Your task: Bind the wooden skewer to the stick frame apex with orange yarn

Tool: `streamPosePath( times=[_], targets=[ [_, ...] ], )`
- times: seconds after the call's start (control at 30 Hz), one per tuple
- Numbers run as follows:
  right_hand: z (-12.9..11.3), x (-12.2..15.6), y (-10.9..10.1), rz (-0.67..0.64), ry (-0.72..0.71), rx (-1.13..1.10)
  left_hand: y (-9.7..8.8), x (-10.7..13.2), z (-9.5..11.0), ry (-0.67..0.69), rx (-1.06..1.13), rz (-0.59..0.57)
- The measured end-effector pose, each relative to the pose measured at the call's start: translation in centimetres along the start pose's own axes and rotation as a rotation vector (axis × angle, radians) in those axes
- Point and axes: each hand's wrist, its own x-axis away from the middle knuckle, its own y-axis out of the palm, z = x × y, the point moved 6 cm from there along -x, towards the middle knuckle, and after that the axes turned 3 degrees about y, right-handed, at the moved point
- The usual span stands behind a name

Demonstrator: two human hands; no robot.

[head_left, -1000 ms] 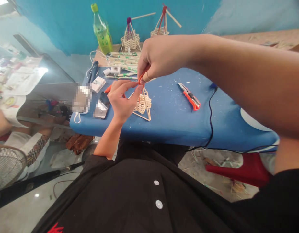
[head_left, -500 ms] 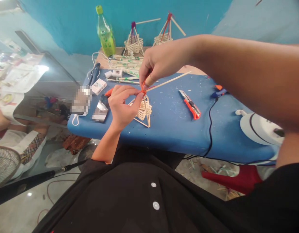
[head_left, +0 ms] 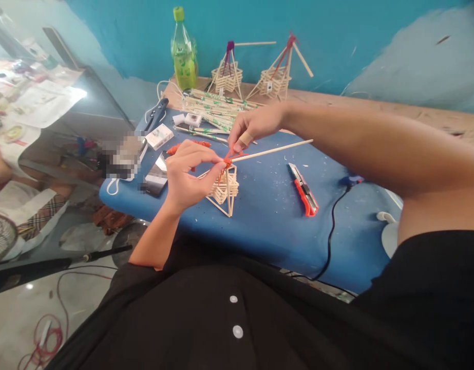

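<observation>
We find the left hand (head_left: 194,172) pinching the peak of the stick frame (head_left: 223,192) over the blue table (head_left: 267,210); tiered body built, orange yarn (head_left: 228,162) wrapped, its strand, apparently unsecured, pinched by the right hand (head_left: 255,128).

A teal wall (head_left: 144,36) (paler at right) backs a blue-topped table (head_left: 265,200); grey floor (head_left: 84,303) lies below.

The stick frame (head_left: 223,190) is pale cream, its thread (head_left: 228,162) orange. Beneath it, the tabletop (head_left: 267,221) is blue; right of it, the cutter (head_left: 303,191) red-orange; behind it, pale wrapped sticks (head_left: 213,107) bear green print.
</observation>
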Motion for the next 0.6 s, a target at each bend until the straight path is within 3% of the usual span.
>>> streamPosePath(
  times=[0.2, 0.43, 0.6],
  targets=[
    [1.9, -0.6, -1.1, 0.047, -0.106, -0.305, 0.0, -0.1, -0.1, -0.007, -0.022, -0.030],
    [2.3, 1.1, -2.6, 0.237, -0.198, -0.385, 0.0, -0.1, -0.2, 0.033, 0.031, -0.013],
    [3.3, -0.1, -2.7, 0.355, -0.159, -0.369, 0.0, -0.3, -0.2, 0.024, 0.018, -0.043]
  ],
)
